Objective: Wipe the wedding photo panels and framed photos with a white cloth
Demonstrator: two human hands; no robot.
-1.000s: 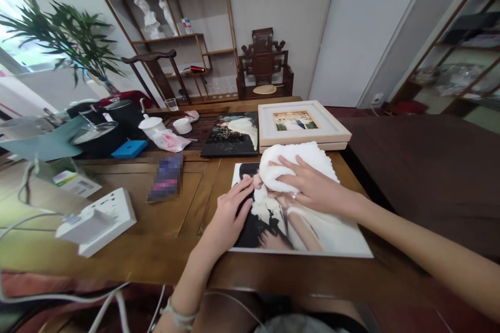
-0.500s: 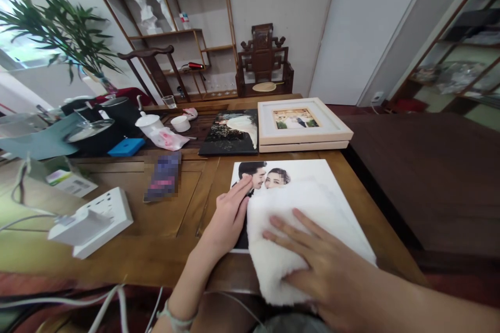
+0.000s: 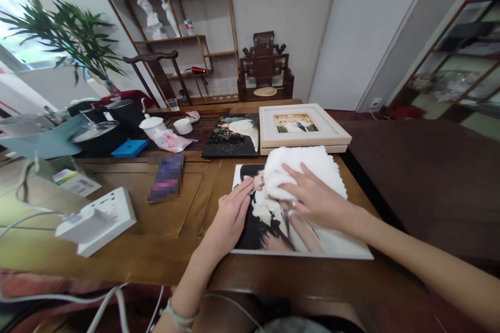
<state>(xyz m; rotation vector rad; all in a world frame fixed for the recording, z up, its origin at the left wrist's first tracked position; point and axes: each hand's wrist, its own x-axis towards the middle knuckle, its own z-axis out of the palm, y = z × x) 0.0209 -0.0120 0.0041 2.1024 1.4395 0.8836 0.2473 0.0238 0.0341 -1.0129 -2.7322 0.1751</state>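
A wedding photo panel (image 3: pixel 273 226) lies flat on the wooden table before me, showing a couple in black and white clothing. My left hand (image 3: pixel 234 210) rests flat on its left side, fingers stretched out over the printed man's head. My right hand (image 3: pixel 307 192) holds a folded white towel (image 3: pixel 316 164) against the panel's upper right part. The towel hides the printed woman's head and the panel's top right corner. Its far edge reaches close to the stacked light wood picture frames (image 3: pixel 304 140).
A dark photo panel (image 3: pixel 230 135) lies beside the frames. On the left are a white power strip (image 3: pixel 107 221), a blurred phone-like item (image 3: pixel 167 177), a blue box (image 3: pixel 129 148), a white teapot (image 3: pixel 152 125) and dark pots (image 3: pixel 96 138). The table's right edge (image 3: pixel 363 195) is near.
My right hand has pushed the white towel away from me, from the panel's near part to its far right part. The panel's lower half now shows. My left hand stays in place.
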